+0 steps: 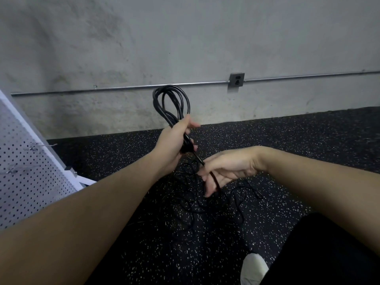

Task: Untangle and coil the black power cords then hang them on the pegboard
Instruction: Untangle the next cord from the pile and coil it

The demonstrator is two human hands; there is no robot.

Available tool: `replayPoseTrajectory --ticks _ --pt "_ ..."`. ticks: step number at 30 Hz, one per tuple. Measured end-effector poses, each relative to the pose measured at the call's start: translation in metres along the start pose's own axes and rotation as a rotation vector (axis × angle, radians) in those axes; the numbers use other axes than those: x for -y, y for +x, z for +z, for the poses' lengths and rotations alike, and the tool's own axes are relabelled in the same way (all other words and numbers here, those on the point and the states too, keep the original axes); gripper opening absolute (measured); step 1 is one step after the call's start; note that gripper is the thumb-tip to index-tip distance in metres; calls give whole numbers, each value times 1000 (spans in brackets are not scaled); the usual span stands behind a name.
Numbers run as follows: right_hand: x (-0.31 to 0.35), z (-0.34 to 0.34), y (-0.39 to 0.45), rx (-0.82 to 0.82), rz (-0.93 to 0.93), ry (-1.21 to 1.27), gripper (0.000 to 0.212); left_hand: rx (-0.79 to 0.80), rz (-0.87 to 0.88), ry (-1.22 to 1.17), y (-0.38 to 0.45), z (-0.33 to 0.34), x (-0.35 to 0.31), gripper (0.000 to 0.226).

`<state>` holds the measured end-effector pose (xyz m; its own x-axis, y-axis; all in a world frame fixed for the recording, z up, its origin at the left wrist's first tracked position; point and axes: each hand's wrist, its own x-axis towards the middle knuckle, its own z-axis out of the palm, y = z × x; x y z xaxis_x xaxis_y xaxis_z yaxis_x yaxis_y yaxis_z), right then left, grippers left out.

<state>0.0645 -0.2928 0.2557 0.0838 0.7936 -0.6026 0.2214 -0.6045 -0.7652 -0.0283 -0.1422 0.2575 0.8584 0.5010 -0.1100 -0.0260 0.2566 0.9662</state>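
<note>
My left hand [174, 140] grips a coil of black power cord [171, 103] by its lower end; several loops stand up above the fist in front of the wall. The cord's free run leaves the fist and passes down into my right hand [224, 171], whose fingers curl loosely round it. Below both hands a tangle of thin black cords [205, 202] lies on the speckled floor, hard to make out against it. The white pegboard [26, 171] leans at the far left, with thin metal hooks [35, 148] sticking out of it.
A concrete wall with a metal conduit [123, 88] and an outlet box [236, 80] runs across the back. Black speckled rubber floor [287, 136] lies all around. My white shoe [254, 268] and dark trouser leg [329, 254] are at the bottom right.
</note>
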Motion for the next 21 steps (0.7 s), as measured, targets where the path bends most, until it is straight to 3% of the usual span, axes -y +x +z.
replayPoseTrajectory --ticks 6,11,14,17,21 --pt "-3 -13 -12 -273 12 -235 33 -172 32 260 6 -16 -2 29" --pt "-6 -21 -18 -357 -178 85 34 -216 40 455 7 -22 2 22" --pt "-2 -22 -14 -472 -332 282 24 -152 16 567 10 -28 7 25" --pt "2 -14 -9 -615 -440 142 28 -69 -64 613 6 -25 10 31" --pt "10 -13 -11 -854 -469 99 31 35 -84 636 -4 -13 13 63"
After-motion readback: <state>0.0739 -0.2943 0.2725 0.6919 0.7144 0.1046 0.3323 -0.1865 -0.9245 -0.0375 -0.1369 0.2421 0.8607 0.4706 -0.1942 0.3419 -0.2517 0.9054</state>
